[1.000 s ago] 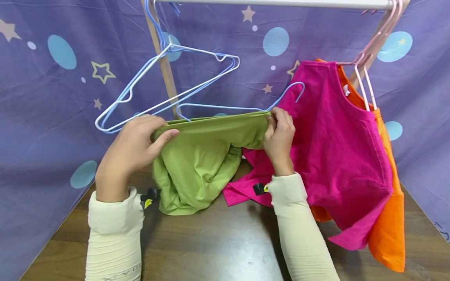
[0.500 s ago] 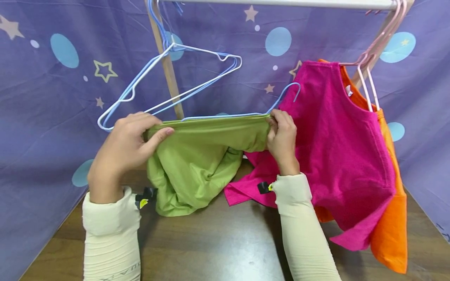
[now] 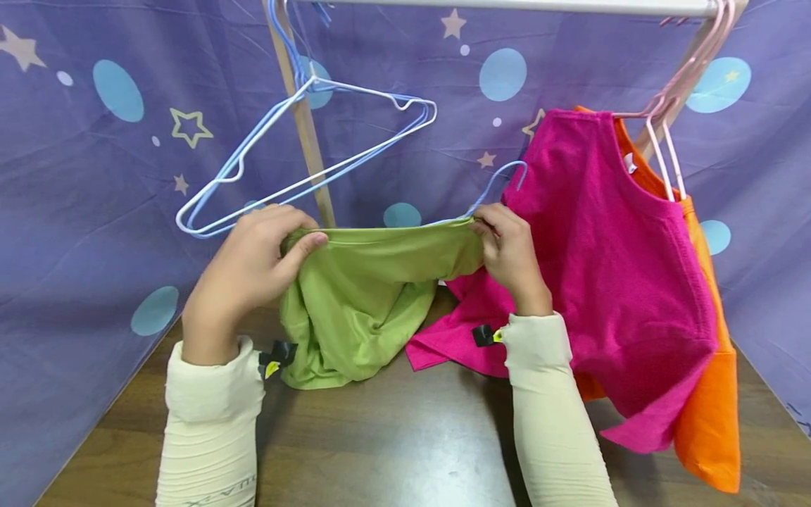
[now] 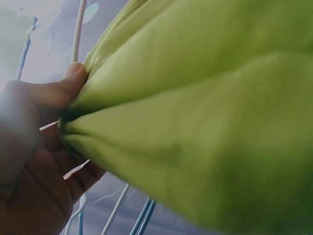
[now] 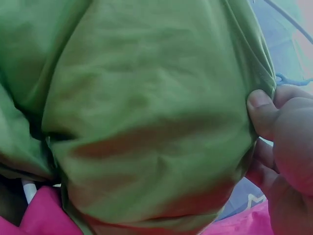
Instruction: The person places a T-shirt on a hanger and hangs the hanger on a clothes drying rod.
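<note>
A green garment (image 3: pixel 361 289) hangs between both hands, its lower part bunched on the wooden table (image 3: pixel 380 436). My left hand (image 3: pixel 253 267) pinches its left end (image 4: pixel 88 107) with the thumb on top. My right hand (image 3: pixel 507 246) pinches the right end (image 5: pixel 234 112) together with a light blue wire hanger (image 3: pixel 494 186), whose hook pokes up beside the pink shirt. Most of that hanger lies inside or behind the green cloth.
Empty blue and white wire hangers (image 3: pixel 304 141) hang on the rail (image 3: pixel 507 5) at the left by a wooden post (image 3: pixel 304 120). A pink shirt (image 3: pixel 608 267) and an orange one (image 3: pixel 709 394) hang on pink hangers (image 3: pixel 665 148) at the right. A purple star-print cloth (image 3: pixel 95 176) surrounds the table.
Both hands have come a little lower and closer together with the green garment. The blue hanger has sunk further into the cloth, so only its hook shows.
</note>
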{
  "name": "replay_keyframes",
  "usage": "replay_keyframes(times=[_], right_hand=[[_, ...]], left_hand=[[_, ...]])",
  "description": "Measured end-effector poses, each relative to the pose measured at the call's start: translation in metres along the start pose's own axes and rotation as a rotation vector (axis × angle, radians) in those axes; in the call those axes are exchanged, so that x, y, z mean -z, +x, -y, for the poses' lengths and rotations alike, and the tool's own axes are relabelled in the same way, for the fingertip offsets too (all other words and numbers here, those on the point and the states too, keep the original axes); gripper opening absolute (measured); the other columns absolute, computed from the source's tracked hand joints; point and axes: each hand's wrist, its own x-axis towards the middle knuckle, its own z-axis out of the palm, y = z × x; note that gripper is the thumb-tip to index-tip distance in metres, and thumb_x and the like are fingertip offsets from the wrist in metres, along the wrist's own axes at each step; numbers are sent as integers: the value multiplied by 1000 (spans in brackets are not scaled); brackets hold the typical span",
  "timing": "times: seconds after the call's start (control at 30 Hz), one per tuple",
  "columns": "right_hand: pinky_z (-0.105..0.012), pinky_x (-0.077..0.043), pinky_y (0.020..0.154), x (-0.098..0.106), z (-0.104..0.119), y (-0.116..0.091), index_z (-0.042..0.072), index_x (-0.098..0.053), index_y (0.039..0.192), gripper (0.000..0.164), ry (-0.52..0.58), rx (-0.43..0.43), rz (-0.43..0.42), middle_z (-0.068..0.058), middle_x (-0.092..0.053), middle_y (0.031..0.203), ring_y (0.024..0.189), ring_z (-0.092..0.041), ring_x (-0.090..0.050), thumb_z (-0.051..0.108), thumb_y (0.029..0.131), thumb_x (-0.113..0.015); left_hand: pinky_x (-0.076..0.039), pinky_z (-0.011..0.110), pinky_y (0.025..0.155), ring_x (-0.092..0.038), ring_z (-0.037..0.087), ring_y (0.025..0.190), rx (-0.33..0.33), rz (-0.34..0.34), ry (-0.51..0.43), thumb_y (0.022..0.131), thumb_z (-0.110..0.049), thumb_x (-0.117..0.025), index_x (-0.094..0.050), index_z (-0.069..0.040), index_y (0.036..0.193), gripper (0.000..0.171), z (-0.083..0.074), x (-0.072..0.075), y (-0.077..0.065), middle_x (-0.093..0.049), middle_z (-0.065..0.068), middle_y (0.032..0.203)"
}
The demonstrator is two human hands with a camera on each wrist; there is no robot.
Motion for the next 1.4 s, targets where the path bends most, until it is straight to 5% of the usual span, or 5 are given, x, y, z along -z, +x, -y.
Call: replay_keyframes(times=[0.27,0.5,0.8,1.13,1.4], right_hand=[[-39,-50,78,-3,6,2,-6,-71,98,8,-5,33,-8,-18,-69,88,83,-32,-65,-4,90,-71],[-27,-48,76,-3,9,4,-6,-73,101,9,-3,-55,-71,-18,-71,91,81,-27,-64,-4,92,-70],[-27,-40,68,-2,8,4,-7,-72,97,8,-30,-111,-163,-18,-66,83,71,-23,-53,-5,90,-71],[-26,-40,69,-1,7,4,-7,-72,98,9,-34,-110,-165,-19,-66,83,72,-24,-54,-5,90,-71],[-25,-41,70,0,7,4,-7,-73,99,9,-44,-117,-165,-19,-67,85,73,-25,-56,-4,90,-71]], left_hand=[[-46,44,79,-59,28,85,120,65,53,91,-19,-78,-74,-5,95,16,1,-11,2,-63,9,91],[-49,53,82,-67,35,85,287,136,74,110,-38,-45,-72,-9,91,43,1,4,-2,-68,11,82],[-48,32,73,-57,19,78,331,415,-266,112,-34,-36,-66,-9,95,42,11,4,-5,-57,4,79],[-46,30,65,-51,14,72,496,326,-615,112,-28,-40,-57,1,104,35,1,1,-3,-49,2,79],[-40,26,64,-53,16,68,395,49,-182,101,-21,-66,-72,-5,98,17,-7,0,1,-63,5,79]])
